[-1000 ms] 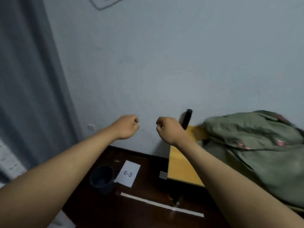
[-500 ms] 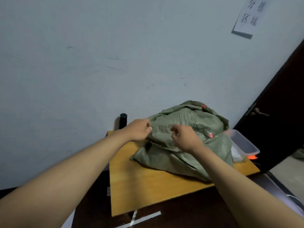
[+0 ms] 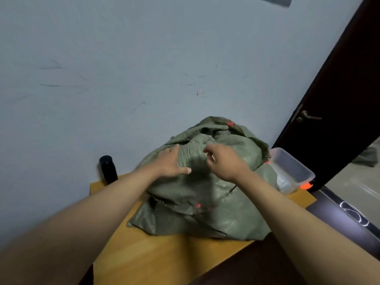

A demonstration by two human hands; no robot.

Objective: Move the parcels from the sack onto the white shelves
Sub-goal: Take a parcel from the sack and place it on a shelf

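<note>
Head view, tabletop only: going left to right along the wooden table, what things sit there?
Black bottle by the wall → green sack, with the left hand resting flat on it and the right hand beside that, fingers curled at the fabric → clear plastic container at the right edge of the table.

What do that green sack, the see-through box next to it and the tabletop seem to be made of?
The sack looks like woven plastic cloth: dull olive, crinkled, with a frayed edge and a faint sheen. The box appears to be clear, slightly cloudy rigid plastic, since its walls let the table show through. The tabletop seems to be wood or wood laminate, with a smooth, orange-yellow, matte finish; which one I cannot tell.
</note>
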